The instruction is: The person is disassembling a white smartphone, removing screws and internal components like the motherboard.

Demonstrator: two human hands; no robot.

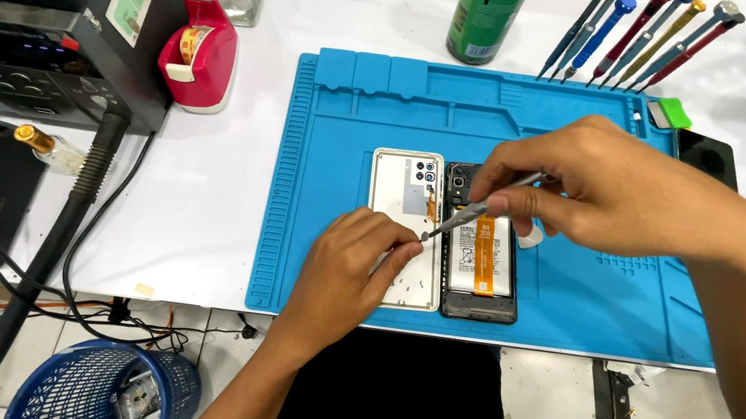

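Observation:
An opened phone [479, 281] lies on a blue work mat [344, 138], its battery and an orange flex strip exposed. Its white back cover [400, 189] lies face down just to the left, joined to it by a thin orange ribbon. My left hand [351, 269] rests on the cover's lower part, fingertips pinched at the cover's right edge. My right hand [587, 185] grips metal tweezers [479, 209], whose tip meets the left fingertips between cover and phone.
A row of screwdrivers [646, 34] and a green can [491, 9] stand behind the mat. A red tape dispenser [199, 57], a soldering station [34, 11] and a thick hose [71, 208] sit to the left. A blue basket [105, 386] is under the table.

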